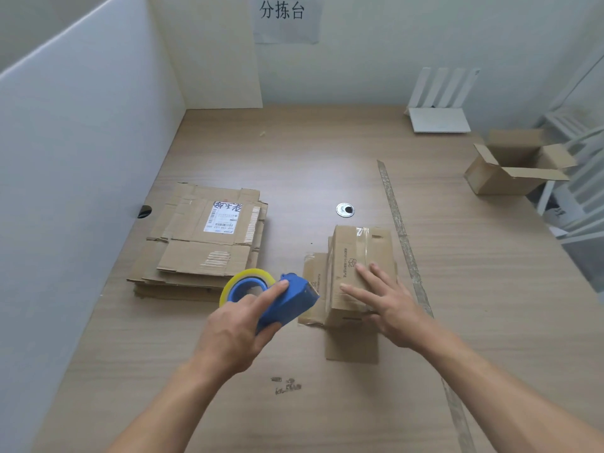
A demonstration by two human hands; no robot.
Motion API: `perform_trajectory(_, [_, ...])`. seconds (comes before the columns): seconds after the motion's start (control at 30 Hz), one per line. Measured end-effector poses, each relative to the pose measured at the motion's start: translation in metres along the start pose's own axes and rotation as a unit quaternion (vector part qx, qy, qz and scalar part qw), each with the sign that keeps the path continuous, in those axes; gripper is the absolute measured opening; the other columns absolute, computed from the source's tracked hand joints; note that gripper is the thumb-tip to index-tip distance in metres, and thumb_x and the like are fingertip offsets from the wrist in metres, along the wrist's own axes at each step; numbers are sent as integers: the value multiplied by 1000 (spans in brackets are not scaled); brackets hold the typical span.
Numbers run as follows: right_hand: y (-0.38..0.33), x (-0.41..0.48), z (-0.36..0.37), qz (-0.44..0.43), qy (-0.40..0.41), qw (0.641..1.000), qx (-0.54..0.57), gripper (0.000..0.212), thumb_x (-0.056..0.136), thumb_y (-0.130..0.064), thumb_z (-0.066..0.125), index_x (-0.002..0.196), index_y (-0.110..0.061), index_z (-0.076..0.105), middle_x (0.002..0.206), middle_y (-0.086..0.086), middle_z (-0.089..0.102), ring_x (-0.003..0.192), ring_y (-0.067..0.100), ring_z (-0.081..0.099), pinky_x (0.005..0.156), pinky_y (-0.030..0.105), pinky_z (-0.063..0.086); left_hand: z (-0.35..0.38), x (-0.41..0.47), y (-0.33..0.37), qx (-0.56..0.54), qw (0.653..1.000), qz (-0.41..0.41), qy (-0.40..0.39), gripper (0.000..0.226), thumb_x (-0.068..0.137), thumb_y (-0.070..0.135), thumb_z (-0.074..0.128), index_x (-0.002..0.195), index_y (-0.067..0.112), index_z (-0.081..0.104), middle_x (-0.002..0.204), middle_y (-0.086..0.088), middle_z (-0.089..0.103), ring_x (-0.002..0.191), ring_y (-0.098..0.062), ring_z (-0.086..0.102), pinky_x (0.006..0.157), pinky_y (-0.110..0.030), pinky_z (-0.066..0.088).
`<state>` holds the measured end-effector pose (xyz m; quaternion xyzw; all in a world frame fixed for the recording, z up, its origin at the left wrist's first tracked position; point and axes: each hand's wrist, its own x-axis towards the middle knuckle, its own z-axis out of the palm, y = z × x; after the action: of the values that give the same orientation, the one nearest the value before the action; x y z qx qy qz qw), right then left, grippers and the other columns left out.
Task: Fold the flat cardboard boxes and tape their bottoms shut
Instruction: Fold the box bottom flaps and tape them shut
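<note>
Pale wood-grain tabletop [294, 152] fills the view under soft, even light. A tall white partition panel [81, 142] stands along its left edge and meets a cream board [212, 60] at the far left corner. On the plain white back wall [376, 53] hangs a grey paper sign [286, 24] with black characters. A round silver cable grommet [345, 210] sits mid-tabletop, and just right of it a long worn tape strip [402, 233] runs toward the near edge. A white slatted stand [439, 103] sits at the far edge, and white frame bars [581, 197] show past the right edge.

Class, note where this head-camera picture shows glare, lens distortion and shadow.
Head view: glare streaks the clear tape on the folded box; wide-angle distortion bows the long tape strip on the table; light is soft, shadows faint.
</note>
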<state>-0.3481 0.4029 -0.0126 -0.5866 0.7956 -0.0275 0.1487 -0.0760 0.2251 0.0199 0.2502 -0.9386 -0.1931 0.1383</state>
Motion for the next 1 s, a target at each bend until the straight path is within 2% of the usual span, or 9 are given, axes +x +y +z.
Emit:
perform_trajectory(0.07, [15,-5,-2,-18,-2,1000,-19,86,94,-29,63,142,-68,3,159,-19,-12,151,14,-8,119,52,14,4,1,7,39,997,61,15,64,86,49,50,146,46,29,77,7,57,55,-21,50,47,-34,48])
perform_trajectory(0.17, [33,-10,-3,-70,25,997,-29,90,86,-26,71,143,-60,11,162,-14,3,152,19,7,114,55,28,11,2,17,90,985,143,25,61,86,41,52,145,36,37,77,5,55,56,-21,48,52,-32,45])
perform_trajectory(0.3, [53,-10,-8,-105,-3,992,-64,86,91,-25,61,140,-60,-1,156,-20,-12,145,8,-14,118,55,18,19,0,31,128,975,175,40,59,86,35,55,143,36,39,80,4,55,61,-20,49,59,-32,47])
perform_trajectory(0.4, [53,-15,-15,-117,3,992,-44,68,92,-53,50,139,-64,2,158,-19,-10,146,12,-16,118,59,7,19,-1,44,135,972,183,62,53,87,31,56,139,35,43,81,2,57,62,-20,50,60,-33,48])
perform_trajectory(0.5, [41,-19,-23,-127,124,983,53,57,88,-65,41,142,-48,36,158,-8,31,150,25,16,113,64,23,18,-1,57,143,968,189,81,51,90,29,57,138,35,43,83,-1,59,64,-22,52,61,-34,49])
perform_trajectory(0.6, [24,-22,-34,-158,205,948,186,50,90,-54,53,133,-28,58,135,-4,58,136,24,43,108,48,40,19,1,67,153,963,202,93,53,90,26,61,139,35,43,82,-2,59,63,-23,53,61,-34,49])
perform_trajectory(0.73, [6,-31,-47,-154,126,925,323,45,87,-53,53,115,-23,71,107,-4,67,108,12,55,94,32,46,19,-1,75,159,960,215,85,72,82,14,72,141,38,40,82,-3,58,62,-24,52,61,-36,50])
perform_trajectory(0.87, [4,-34,-50,-151,37,926,343,41,89,-51,53,123,-33,67,108,-7,60,109,8,50,92,29,44,13,-1,79,172,954,231,79,79,78,9,75,143,37,39,84,-4,59,63,-24,53,62,-35,51])
perform_trajectory(1.0, [5,-34,-54,-156,33,911,381,33,91,-40,56,121,-33,66,108,-7,59,105,5,54,85,21,46,10,-1,82,176,950,248,67,79,81,8,72,145,38,37,86,-5,58,65,-24,54,66,-37,51])
